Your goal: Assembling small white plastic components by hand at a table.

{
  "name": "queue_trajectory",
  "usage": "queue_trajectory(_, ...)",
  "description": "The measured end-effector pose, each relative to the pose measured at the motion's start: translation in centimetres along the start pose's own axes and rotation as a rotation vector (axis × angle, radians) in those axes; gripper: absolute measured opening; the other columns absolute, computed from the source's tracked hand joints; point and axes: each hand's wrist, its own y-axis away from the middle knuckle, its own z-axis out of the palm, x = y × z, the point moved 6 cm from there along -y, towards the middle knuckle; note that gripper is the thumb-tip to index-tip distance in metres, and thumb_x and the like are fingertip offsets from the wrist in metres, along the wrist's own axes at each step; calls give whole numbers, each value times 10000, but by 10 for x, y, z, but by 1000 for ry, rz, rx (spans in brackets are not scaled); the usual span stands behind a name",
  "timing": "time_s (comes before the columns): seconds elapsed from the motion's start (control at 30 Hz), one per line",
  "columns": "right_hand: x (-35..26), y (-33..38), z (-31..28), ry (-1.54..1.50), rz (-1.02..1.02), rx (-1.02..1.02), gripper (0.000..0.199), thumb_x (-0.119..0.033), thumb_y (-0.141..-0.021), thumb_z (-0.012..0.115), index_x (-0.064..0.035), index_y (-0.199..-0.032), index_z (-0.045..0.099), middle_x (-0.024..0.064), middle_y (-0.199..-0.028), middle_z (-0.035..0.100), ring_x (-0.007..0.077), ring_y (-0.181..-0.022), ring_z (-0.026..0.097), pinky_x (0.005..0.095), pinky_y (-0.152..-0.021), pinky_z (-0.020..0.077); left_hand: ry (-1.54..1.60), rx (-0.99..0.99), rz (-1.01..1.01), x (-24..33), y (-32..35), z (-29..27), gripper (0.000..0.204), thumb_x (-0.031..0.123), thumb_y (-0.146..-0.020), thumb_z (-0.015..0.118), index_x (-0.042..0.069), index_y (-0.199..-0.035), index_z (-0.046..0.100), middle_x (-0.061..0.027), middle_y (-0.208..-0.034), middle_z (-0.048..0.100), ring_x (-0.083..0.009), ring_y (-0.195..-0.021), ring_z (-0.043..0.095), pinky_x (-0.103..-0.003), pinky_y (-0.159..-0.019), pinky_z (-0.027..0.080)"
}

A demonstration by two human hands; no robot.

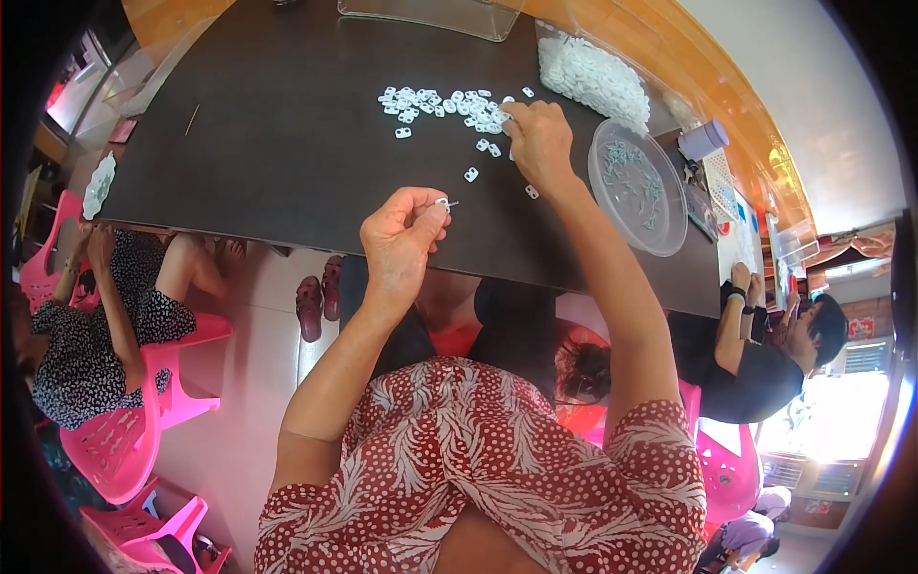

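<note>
Pinching, head view: left hand [404, 234] grips a small white piece [442, 202] between thumb and fingers, a thin greyish pin [453, 203] jutting rightward from it. Right hand [542, 142], farther out and to the right, has bent fingertips at the edge of loose white pieces [411, 99]; cannot tell whether one is grasped. Pieces glossy, plastic-looking, rounded, with paired holes; scatter runs leftward from that hand. Right of it: clear round dish [622, 214] of slender grey-green pins [626, 158]. Beyond: dense white heap [591, 77]. Under both hands, smooth dark tabletop [268, 134].
</note>
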Motion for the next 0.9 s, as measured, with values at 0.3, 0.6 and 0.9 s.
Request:
queue_trajectory(0.3,7,-13,16,-35,81,-166,110,-92,-699,647,-50,-793,608,158,-770,583,327,-807,538,433,-690,438,-44,36,-3,1,2,1,89,63,-848,596,22,-917,634,7,-736,608,-34,-619,526,-167,-522,408)
queue_trajectory(0.6,-32,9,-18,-394,200,-199,114,-70,-765,633,5,-839,588,109,-730,607,214,-656,583,303,-629,461,-31,31,-33,2,4,-1,120,74,-852,608,-8,-937,623,-29,-766,617,-62,-632,543,-178,-554,428)
queue_trajectory(0.9,-57,51,-40,-273,-44,-162,184,-32,-672,679,-47,-843,614,92,-745,562,241,-727,539,333,-638,439,45,12,-24,-1,1,-1,131,74,-844,616,-20,-936,622,-46,-770,625,-71,-628,552,-184,-551,433)
